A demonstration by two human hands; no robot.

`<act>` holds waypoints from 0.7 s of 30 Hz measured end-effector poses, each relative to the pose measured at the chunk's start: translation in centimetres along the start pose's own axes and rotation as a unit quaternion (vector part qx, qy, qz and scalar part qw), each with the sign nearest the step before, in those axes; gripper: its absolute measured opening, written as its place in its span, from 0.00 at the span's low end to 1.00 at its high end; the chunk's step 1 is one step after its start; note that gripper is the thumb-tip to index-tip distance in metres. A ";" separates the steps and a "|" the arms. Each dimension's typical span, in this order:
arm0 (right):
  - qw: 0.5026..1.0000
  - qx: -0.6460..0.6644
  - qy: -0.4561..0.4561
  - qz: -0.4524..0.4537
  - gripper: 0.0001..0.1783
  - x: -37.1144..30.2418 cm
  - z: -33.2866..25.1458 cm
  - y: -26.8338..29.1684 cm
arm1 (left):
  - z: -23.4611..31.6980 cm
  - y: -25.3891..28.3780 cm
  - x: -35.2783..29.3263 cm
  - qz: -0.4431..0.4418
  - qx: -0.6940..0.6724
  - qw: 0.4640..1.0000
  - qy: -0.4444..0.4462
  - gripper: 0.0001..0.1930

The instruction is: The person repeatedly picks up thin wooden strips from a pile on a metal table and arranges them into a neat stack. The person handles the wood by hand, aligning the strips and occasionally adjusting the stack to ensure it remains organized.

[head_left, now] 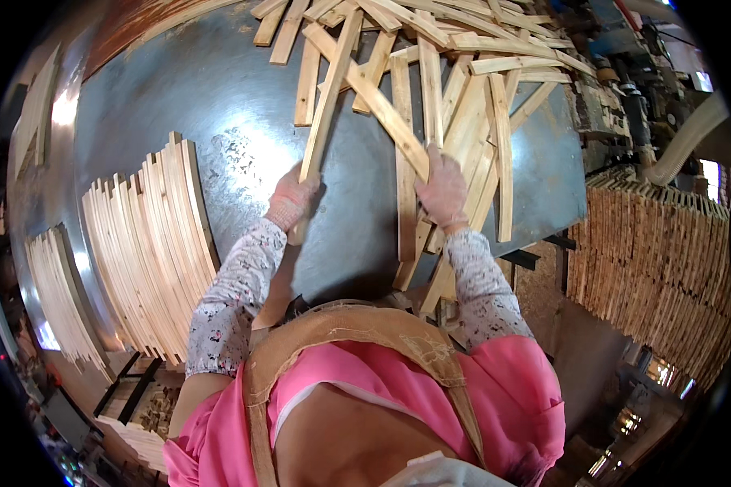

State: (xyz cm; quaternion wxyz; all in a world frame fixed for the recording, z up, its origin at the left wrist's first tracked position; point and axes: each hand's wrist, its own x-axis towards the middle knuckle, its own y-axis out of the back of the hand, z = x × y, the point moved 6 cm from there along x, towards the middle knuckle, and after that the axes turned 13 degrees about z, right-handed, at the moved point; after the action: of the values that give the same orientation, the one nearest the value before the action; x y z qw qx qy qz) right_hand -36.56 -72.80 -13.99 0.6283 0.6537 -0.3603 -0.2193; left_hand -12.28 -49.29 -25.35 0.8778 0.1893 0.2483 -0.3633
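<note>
Fingers first: on my left hand (294, 195), in a pale pink glove, they're wrapped snug around a long, flat, pale wooden strip (330, 97), close to its near end. My right hand (444, 189), gloved the same, is closed on the near end of a second long, flat, yellowish wooden strip (394, 126); can't make out every fingertip tbh. The two strips cross toward their far ends, by a loose, jumbled pile of pale wooden strips (463, 32) on the smooth grey metal table (353, 211). That crossing's my worry: yank one and it could snag the other or drag pile pieces along. Off left there's a tidy row of narrow, pale wooden strips (150, 252); a wide swing might knock it crooked.
</note>
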 end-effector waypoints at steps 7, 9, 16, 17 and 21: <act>0.988 -0.090 -0.123 -0.031 0.48 10.4 1.7 -2.5 | -0.3 0.8 -7.3 -0.004 -0.345 0.935 0.079 0.28; 0.984 -0.084 -0.140 -0.067 0.47 11.9 2.9 -2.6 | -0.8 1.5 -8.2 0.014 -0.335 0.939 0.072 0.29; 0.985 0.113 -0.015 -0.128 0.49 7.7 4.5 9.5 | -2.9 6.1 -11.3 0.161 -0.212 0.964 -0.003 0.23; 0.977 0.156 0.000 -0.148 0.50 5.1 5.0 10.2 | -3.2 6.9 -11.9 0.174 -0.192 0.966 -0.007 0.23; 0.809 0.440 -0.196 -0.339 0.50 -6.6 -5.9 12.7 | -6.3 10.0 -15.0 0.213 -0.249 0.944 -0.040 0.26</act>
State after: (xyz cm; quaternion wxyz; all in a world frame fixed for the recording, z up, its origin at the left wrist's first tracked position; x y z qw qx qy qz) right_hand -38.97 -63.34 -1.97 0.0759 0.8839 -0.2892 -0.3596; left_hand -16.09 -31.27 -20.29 0.9632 -0.0016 0.2491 -0.1015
